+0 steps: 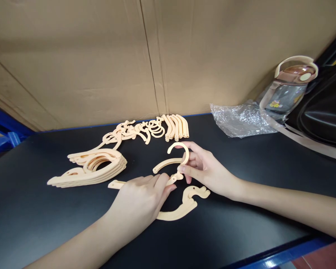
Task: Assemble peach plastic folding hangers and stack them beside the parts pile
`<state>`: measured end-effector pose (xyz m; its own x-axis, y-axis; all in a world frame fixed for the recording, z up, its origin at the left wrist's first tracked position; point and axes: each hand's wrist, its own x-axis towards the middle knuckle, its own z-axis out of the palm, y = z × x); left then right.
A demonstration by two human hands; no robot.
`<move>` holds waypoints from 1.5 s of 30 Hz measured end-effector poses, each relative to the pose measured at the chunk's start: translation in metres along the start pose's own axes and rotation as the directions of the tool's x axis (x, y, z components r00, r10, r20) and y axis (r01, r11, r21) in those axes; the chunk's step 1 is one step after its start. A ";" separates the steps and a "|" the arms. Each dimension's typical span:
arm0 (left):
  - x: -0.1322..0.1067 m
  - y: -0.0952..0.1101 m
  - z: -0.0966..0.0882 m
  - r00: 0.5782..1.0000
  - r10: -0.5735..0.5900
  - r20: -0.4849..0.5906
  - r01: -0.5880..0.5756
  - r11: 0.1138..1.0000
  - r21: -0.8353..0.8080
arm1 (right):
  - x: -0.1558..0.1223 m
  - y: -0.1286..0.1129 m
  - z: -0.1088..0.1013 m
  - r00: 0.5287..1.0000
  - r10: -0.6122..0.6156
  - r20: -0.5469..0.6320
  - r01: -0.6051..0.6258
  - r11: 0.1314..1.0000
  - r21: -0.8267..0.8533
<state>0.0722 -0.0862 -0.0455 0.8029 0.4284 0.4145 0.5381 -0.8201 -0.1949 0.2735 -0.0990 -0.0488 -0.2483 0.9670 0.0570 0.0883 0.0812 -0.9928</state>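
My right hand (203, 168) pinches a cream plastic hanger hook (187, 152) near its base, thumb in front. My left hand (142, 196) is closed around a cream hanger arm (116, 184), whose far end sticks out to the left. The arm's near end meets the base of the hook between my hands; whether they are joined I cannot tell. Just behind lies a loose curved hanger arm (166, 163), partly covered by the hook and right hand. In front, a curved cream hanger piece (179, 213) rests on the black table (218, 239), partly hidden by my left hand.
Folded hangers (100, 175) are stacked at the left. Behind them lie a tangle of loose hooks (140, 130) and a row of hanger arms (176, 127). A clear plastic bag (238, 121), a strapped water bottle (287, 93) and a shiny black object (324, 116) are at the right. Cardboard (100, 63) stands behind.
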 end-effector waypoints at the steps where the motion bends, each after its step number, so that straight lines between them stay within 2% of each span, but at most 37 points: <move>1: 0.000 0.000 0.000 1.000 0.003 -0.003 -0.003 1.000 0.000 | 0.000 0.000 0.000 1.000 0.007 0.002 -0.007 1.000 0.009; 6: 0.001 -0.001 0.001 1.000 0.020 -0.014 -0.020 1.000 0.009 | 0.001 0.002 -0.002 0.999 0.029 0.042 -0.032 0.997 0.074; 17: 0.003 0.000 0.001 0.998 0.050 -0.032 -0.050 0.999 0.020 | 0.000 0.002 -0.004 0.996 0.045 0.080 -0.053 0.993 0.104; 26: 0.003 0.001 0.002 0.999 0.022 0.026 -0.021 1.000 -0.011 | 0.000 0.000 -0.004 0.995 0.020 0.093 -0.031 0.993 0.118; 32: 0.006 0.002 -0.003 0.996 -0.031 0.086 0.037 0.997 -0.066 | 0.000 0.001 -0.003 0.995 0.009 0.101 -0.019 0.995 0.096; 36: 0.006 0.001 -0.009 0.973 -0.083 0.217 0.120 0.980 -0.161 | -0.002 0.002 -0.001 0.996 -0.027 0.083 0.030 0.999 -0.036; 41: 0.005 -0.006 -0.019 0.908 -0.207 0.364 0.310 0.917 -0.251 | -0.003 -0.004 -0.008 0.984 -0.174 0.028 0.175 0.948 -0.267; 43: 0.005 -0.011 -0.022 0.873 -0.264 0.409 0.413 0.848 -0.333 | -0.001 -0.005 -0.015 0.965 -0.263 0.006 0.241 0.873 -0.424; 45: 0.006 -0.015 -0.024 0.836 -0.298 0.461 0.512 0.726 -0.459 | 0.003 -0.003 -0.023 0.930 -0.366 0.041 0.312 0.724 -0.615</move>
<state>0.0631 -0.0807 -0.0190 0.6287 0.7776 -0.0053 0.6841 -0.5499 0.4792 0.2942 -0.0912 -0.0428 -0.3025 0.8596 0.4119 0.5796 0.5089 -0.6364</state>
